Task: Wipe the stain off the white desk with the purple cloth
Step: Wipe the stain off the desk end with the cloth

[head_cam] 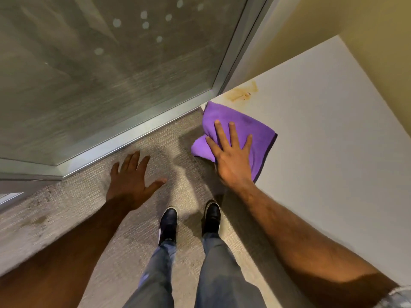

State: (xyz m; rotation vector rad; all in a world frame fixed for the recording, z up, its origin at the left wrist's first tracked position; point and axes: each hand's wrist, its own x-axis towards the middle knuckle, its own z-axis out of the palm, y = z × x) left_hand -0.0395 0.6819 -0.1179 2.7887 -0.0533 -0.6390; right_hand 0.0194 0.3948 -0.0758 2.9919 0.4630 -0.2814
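A white desk (pixel 329 134) fills the right side of the view. A yellow-brown stain (pixel 242 93) marks its far left corner. Just below the stain lies the folded purple cloth (pixel 251 127), one corner hanging over the desk's left edge. My right hand (pixel 231 156) lies flat on the cloth with fingers spread, pressing it onto the desk. My left hand (pixel 131 181) hovers over the carpet to the left, fingers apart and empty.
A frosted glass panel (pixel 100 74) in a metal frame (pixel 124 138) stands to the left of the desk. Beige carpet (pixel 66 218) covers the floor, where my two dark shoes (pixel 189 221) stand against the desk edge. A yellowish wall (pixel 355 23) rises behind the desk.
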